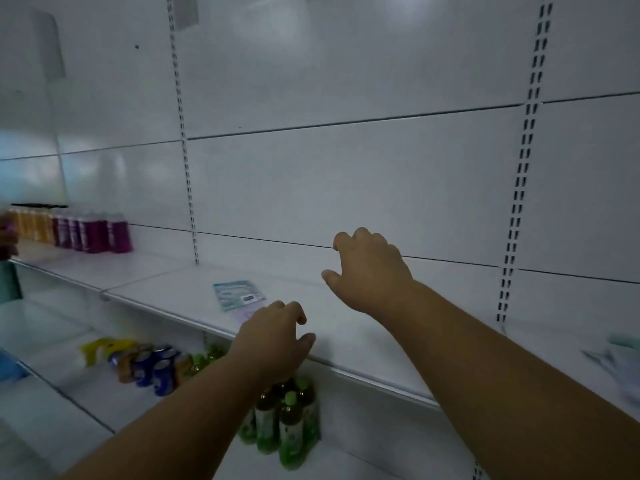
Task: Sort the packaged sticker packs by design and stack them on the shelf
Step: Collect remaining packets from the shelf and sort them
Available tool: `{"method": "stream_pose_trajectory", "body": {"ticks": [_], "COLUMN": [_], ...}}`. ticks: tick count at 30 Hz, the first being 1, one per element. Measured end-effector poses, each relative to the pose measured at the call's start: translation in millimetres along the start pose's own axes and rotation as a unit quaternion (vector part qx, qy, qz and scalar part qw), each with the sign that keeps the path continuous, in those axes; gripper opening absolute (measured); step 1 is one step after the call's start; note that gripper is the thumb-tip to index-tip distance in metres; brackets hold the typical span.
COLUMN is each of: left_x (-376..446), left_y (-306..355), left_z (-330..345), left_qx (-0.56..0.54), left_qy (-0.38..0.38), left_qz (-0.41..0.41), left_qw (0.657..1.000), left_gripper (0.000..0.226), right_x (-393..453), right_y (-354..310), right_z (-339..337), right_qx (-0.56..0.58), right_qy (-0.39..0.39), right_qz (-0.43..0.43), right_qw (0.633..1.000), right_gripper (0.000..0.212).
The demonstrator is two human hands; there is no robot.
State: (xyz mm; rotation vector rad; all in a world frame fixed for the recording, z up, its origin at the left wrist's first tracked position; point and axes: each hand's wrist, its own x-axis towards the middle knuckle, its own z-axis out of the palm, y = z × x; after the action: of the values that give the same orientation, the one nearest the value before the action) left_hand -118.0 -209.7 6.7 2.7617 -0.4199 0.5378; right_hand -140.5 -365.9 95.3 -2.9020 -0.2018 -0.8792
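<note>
A teal and white sticker pack (238,293) lies flat on the white shelf (363,344), with a pale pink pack (245,314) partly under its near edge. My left hand (277,337) hovers over the shelf's front edge just right of the packs, fingers curled and apart, holding nothing. My right hand (370,271) is raised above the shelf further back and to the right, fingers loosely spread, empty. More blurred packs (613,355) lie on the shelf at the far right edge.
Orange and purple bottles (90,232) stand at the shelf's far left. On the lower shelf are cans (152,365) and green bottles (287,420). Another person's hand (7,237) shows at the left edge. White back panels with slotted uprights rise behind.
</note>
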Motion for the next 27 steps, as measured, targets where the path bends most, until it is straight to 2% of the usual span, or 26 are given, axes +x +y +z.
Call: {"method": "stream_pose_trajectory", "body": {"ticks": [5, 12, 17, 21, 23, 27], "left_x": [44, 122, 163, 188, 201, 220], "left_y": [-82, -164, -198, -209, -213, -227], "left_z": [15, 25, 38, 48, 50, 55], "left_qx": [-0.001, 0.018, 0.123, 0.124, 0.100, -0.060], "left_qy": [0.018, 0.021, -0.034, -0.086, -0.113, -0.140], "left_qz": [-0.033, -0.092, -0.137, -0.120, -0.114, -0.150], "left_qw": [0.999, 0.995, 0.982, 0.981, 0.982, 0.977], "left_gripper": [0.038, 0.039, 0.072, 0.092, 0.090, 0.079], "right_x": [55, 126, 139, 133, 129, 121], "right_y": [-44, -82, -102, -115, -121, -134], "right_z": [58, 114, 139, 157, 165, 175], "right_qx": [0.008, 0.019, -0.013, -0.025, -0.038, -0.053], "right_qy": [-0.011, -0.067, -0.082, -0.091, -0.100, -0.163], "right_qz": [-0.018, -0.013, 0.026, 0.086, 0.113, 0.173], "right_qw": [1.000, 0.997, 0.996, 0.992, 0.988, 0.970], "right_gripper": [0.047, 0.048, 0.046, 0.043, 0.043, 0.053]}}
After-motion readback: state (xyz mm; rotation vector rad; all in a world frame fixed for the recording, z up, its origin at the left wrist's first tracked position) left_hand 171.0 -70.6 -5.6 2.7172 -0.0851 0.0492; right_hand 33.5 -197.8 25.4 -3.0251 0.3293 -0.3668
